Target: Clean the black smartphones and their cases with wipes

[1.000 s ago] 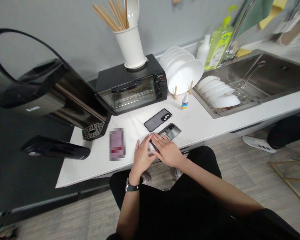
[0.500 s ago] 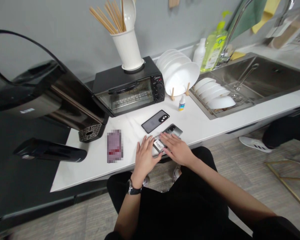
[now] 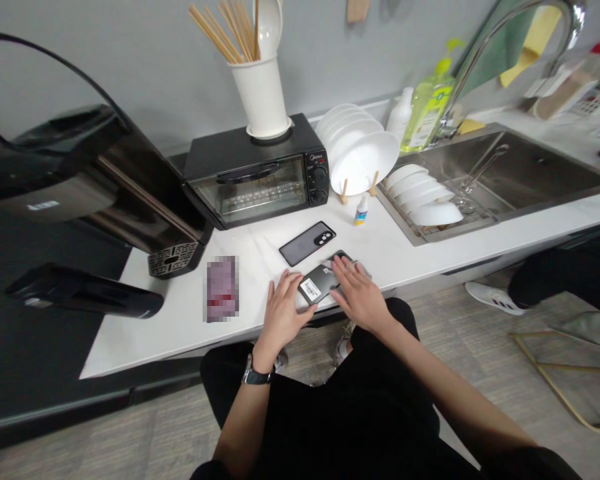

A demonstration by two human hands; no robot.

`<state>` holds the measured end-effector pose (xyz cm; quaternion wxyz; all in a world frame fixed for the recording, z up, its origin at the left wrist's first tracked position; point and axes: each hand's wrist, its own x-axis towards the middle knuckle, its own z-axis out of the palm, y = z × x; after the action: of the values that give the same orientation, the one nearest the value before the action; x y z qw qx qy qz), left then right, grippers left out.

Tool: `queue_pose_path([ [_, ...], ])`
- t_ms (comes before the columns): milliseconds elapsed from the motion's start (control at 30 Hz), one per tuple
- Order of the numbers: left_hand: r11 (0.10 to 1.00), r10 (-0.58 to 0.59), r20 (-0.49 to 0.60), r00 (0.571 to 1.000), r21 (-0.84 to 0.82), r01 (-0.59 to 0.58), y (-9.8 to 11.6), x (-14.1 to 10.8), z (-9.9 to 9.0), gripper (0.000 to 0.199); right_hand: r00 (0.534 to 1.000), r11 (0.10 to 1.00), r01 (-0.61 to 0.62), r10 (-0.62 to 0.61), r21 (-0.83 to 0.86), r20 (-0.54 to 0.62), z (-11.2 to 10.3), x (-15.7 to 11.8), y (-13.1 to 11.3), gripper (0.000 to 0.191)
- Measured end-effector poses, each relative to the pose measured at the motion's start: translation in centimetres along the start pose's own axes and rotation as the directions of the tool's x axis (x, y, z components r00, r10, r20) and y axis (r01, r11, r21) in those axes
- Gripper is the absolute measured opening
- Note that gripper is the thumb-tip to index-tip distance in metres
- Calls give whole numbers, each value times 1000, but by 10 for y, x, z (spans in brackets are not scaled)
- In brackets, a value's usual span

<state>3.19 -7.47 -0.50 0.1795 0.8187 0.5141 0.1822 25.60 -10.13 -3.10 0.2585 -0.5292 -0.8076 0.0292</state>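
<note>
A dark grey phone (image 3: 321, 281) lies back up at the counter's front edge, a white barcode label on its left end. My left hand (image 3: 284, 312) steadies that end between thumb and fingers. My right hand (image 3: 361, 293) presses a thin, pale grey cloth (image 3: 365, 267) on the camera end with its fingers; most of the cloth is hidden under them. Just behind the phone is a clear phone case with a black rim (image 3: 307, 244). A small white spray bottle (image 3: 361, 210) with a blue and yellow label stands behind and to the right.
A blurred-out mauve item (image 3: 222, 288) lies left on the white counter (image 3: 175, 333). Behind are a toaster oven (image 3: 260, 180), a dark drinks machine (image 3: 145, 193), racked plates (image 3: 363, 157) and a sink (image 3: 525, 163) with bowls. Another person's leg (image 3: 545, 267) shows at right.
My right hand has slid along the phone toward its camera end, uncovering more of the back. The left hand stays at the label end. The view has shifted slightly.
</note>
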Motion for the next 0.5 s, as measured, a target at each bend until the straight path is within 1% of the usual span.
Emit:
queue_pose_path([
  [33,1000,2,8,1000,-4,-2,-1,0,0,66,998,998,54,-55,23,30,1,-2,-7,70],
  [100,1000,10,21,1000,-15,-10,-2,0,-1,66,978,980,179,-187,87,95,3,-5,-18,71],
  [133,1000,13,24,1000,-21,-12,-2,0,-1,66,970,973,206,-217,105,112,2,-6,-20,70],
  [167,1000,12,23,1000,-26,-12,-2,0,-1,66,973,976,194,-205,102,111,1,-6,-17,68],
  [200,1000,8,20,1000,-30,-8,-2,0,-2,66,983,986,149,-156,79,95,0,-5,-10,66],
  [267,999,-4,14,1000,-35,5,-1,-1,-2,65,999,1000,3,-4,6,32,-4,-3,7,64],
  [300,999,-11,13,1000,-37,12,-1,0,-2,65,998,997,-70,70,-25,-5,-5,-2,13,65],
  [333,999,-17,12,1000,-41,18,0,0,-2,64,993,993,-111,110,-42,-30,-4,-2,15,67],
  [367,999,-22,13,1000,-47,22,0,0,-1,64,993,993,-114,113,-44,-33,-3,-2,12,69],
  [400,998,-25,15,1000,-55,26,0,0,-1,63,997,997,-76,76,-28,-16,0,-4,5,70],
  [433,998,-26,21,999,-63,27,-1,1,-1,63,1000,1000,-14,13,2,14,3,-5,-4,71],
  [500,996,-22,33,999,-80,25,-1,1,-1,62,989,989,124,-130,75,77,8,-8,-21,72],
])
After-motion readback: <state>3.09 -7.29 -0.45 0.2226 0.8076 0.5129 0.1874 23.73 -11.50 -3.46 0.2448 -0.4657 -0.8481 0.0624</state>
